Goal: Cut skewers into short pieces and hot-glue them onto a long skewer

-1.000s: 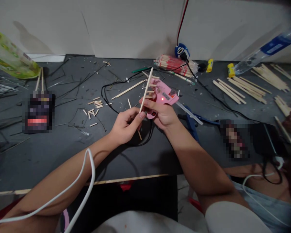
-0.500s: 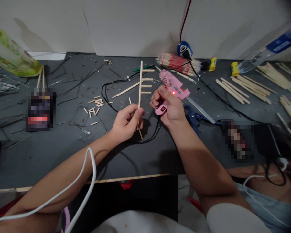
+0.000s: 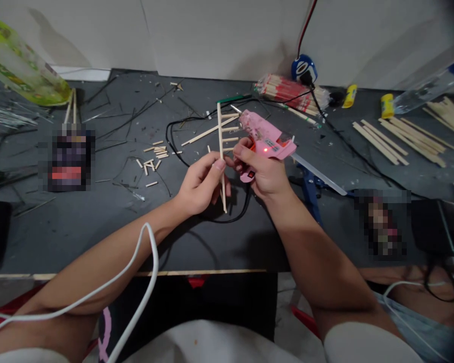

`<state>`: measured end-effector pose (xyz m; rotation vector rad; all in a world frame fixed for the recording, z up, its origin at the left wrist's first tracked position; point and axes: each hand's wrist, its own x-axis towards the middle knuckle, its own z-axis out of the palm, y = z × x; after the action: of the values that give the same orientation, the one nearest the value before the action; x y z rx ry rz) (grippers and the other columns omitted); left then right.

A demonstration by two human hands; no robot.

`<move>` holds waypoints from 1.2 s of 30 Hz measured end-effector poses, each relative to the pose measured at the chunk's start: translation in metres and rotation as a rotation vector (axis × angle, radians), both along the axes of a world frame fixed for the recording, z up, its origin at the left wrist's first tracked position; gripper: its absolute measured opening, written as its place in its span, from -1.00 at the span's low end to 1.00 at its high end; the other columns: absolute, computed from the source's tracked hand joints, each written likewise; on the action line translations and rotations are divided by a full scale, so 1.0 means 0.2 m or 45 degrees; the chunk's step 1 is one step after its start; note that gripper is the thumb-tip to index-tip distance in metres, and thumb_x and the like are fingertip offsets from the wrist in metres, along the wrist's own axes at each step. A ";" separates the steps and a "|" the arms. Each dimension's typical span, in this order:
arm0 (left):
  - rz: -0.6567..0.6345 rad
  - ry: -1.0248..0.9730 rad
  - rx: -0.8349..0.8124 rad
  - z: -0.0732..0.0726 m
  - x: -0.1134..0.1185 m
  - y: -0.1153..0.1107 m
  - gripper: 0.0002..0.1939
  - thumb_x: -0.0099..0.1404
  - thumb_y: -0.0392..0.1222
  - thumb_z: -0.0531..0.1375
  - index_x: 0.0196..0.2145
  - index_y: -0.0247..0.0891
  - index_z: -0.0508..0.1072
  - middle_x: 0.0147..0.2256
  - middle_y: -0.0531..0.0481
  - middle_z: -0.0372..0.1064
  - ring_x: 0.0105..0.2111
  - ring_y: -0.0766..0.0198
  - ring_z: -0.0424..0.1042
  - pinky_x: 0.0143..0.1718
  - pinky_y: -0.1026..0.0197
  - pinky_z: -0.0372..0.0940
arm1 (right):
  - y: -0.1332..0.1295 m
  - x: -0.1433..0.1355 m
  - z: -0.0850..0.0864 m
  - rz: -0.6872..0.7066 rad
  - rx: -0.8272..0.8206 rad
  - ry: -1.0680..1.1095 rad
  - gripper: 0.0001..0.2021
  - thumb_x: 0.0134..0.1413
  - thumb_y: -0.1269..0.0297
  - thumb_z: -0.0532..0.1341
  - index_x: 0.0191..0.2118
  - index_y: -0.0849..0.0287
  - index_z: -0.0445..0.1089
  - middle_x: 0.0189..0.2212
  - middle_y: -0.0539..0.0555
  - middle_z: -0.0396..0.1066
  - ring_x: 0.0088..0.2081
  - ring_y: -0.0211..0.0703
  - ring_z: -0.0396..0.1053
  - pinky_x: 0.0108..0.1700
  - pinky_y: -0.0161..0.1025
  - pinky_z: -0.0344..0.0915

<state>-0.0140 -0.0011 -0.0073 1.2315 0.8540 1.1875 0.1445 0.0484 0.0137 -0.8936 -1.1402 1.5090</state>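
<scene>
the left hand (image 3: pixel 204 184) has its fingers pinched round the lower part of a wooden stick frame (image 3: pixel 220 131), with the thumb pressed on the long stick. the frame is raised above the tabletop (image 3: pixel 79 227), nearly upright in view, its short crosspieces pointing right. the right hand (image 3: pixel 267 171) has its fingers wrapped round the handle of a pink glue gun (image 3: pixel 263 128); whether its fingertips also touch the lowest crosspiece, i can't tell. a small red light glows on the gun, and a clear glue stick (image 3: pixel 320 174) pokes out of its back. the metal nozzle (image 3: pixel 235 109) is near the frame's top end. short cut sticks (image 3: pixel 160 150) lie left of the frame, blue pliers (image 3: pixel 310 194) beside the right wrist, and a wrapped stick bundle (image 3: pixel 283 91) near the wall.
</scene>
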 end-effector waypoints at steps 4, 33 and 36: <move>0.089 -0.031 -0.013 0.00 -0.01 0.01 -0.57 0.48 0.30 0.13 -0.16 -0.14 0.40 -0.58 0.13 0.45 -0.79 0.42 0.23 -0.79 0.30 0.08 | -0.01 0.00 -0.01 0.028 0.017 -0.068 -0.70 0.02 0.04 0.53 -0.38 0.10 0.49 -0.50 -0.08 0.36 -0.51 -0.36 0.28 -0.51 -0.33 0.21; 0.150 -0.053 0.111 0.00 0.00 0.04 -0.58 0.49 0.20 0.18 -0.33 -0.20 0.36 -0.65 0.16 0.40 -0.84 0.45 0.22 -0.83 0.38 0.04 | -0.02 -0.01 -0.05 -0.034 0.022 -0.122 -0.73 0.00 0.04 0.55 -0.36 0.08 0.57 -0.53 -0.10 0.40 -0.57 -0.40 0.30 -0.61 -0.40 0.15; 0.165 -0.039 0.098 0.00 0.00 0.04 -0.58 0.48 0.21 0.19 -0.33 -0.21 0.36 -0.65 0.16 0.40 -0.84 0.46 0.22 -0.83 0.39 0.02 | -0.02 -0.01 -0.05 -0.041 0.030 -0.134 -0.74 0.01 0.04 0.54 -0.36 0.08 0.58 -0.53 -0.10 0.40 -0.57 -0.40 0.30 -0.62 -0.40 0.15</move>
<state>-0.0150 0.0062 -0.0067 1.2316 0.8828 1.3508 0.1417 0.0441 0.0036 -0.9801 -1.2118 1.4339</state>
